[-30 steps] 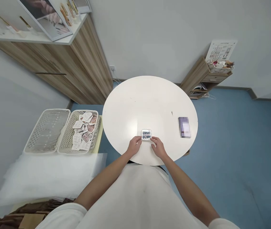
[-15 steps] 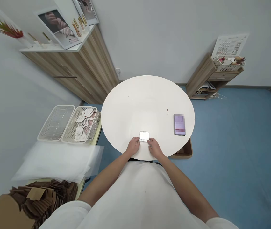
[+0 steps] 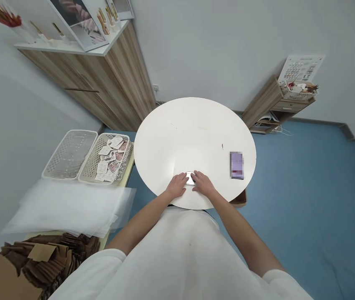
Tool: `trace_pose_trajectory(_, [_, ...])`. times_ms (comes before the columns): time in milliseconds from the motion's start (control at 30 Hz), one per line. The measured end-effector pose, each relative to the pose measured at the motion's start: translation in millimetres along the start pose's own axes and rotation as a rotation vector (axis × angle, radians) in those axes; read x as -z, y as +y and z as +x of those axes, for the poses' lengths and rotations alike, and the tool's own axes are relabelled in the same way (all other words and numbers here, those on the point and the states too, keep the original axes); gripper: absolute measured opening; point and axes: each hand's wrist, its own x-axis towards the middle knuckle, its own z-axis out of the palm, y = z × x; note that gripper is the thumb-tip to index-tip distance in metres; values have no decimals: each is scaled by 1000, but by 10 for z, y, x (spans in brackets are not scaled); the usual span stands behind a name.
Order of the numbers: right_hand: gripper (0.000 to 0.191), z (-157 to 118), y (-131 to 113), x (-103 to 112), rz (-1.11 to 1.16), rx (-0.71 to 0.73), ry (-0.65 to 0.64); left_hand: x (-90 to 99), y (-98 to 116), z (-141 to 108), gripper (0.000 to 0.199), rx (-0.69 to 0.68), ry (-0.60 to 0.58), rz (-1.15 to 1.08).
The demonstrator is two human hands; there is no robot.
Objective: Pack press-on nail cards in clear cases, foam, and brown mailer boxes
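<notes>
1. On the left, beside the table, a white mesh basket holds a loose heap of printed cards, well apart from both hands.

2. Near the table's front edge, the left hand lies palm down, its fingers slightly bent and reaching the case's left side, thumb apart and lower. Whether it pinches or merely steadies, I cannot tell.

3. Between the two hands, the flat case lies on the tabletop, pale and shiny, partly covered by fingers. It looks like thin, stiff plastic: probably very light, apt to skid on so smooth a surface, and liable to crack if squeezed or flexed hard. Its opposite side edges seem the best hold, with a gentle pinch and little pressure on the middle. Its contents cannot be made out; only a dark patch shows near the right fingers.

4. Just right of that, the right hand has its fingers laid over the case's right part, thumb well spread from them; how firmly it holds, I cannot tell.

5. Further right, a purple pack lies on the tabletop, blurred, untouched by either hand.
</notes>
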Motion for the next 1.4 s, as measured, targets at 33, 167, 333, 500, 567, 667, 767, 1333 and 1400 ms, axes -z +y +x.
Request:
trace_pose_trajectory(33, [66, 28, 27, -5, -16, 33, -15, 5, -6, 7, 48, -5, -6, 7])
trace_pose_trajectory(167, [56, 49, 108, -64, -101, 144, -7, 18, -27, 15, 49, -20, -24, 20])
trace_pose_trajectory(333, [55, 19, 90, -206, -176, 138, 45, 23, -67, 24, 54, -50, -11, 23])
trace_pose_trajectory(500, [53, 40, 33, -221, -161, 92, 34, 53, -85, 31, 59, -87, 20, 51])
trace_pose_trajectory(567, [52, 36, 10, -180, -134, 83, 15, 73, -83, 23, 55, -98, 46, 71])
trace_pose_trajectory(667, [50, -25, -53, -99, -73, 110, -17, 112, -78, -5, 40, -124, 68, 95])
trace_pose_trajectory(767, [57, -157, -173, -32, 1, 80, -7, 158, -66, -48, 34, -148, 43, 91])
trace_pose_trajectory(1333, [37, -225, -214, 291, 550, -262, 46, 347, -129, 0, 29, 7, -10, -204])
trace_pose_trajectory(1400, [33, -122, -117, 366, 627, -277, 11, 390, -171, 56, 29, 55, -34, -287])
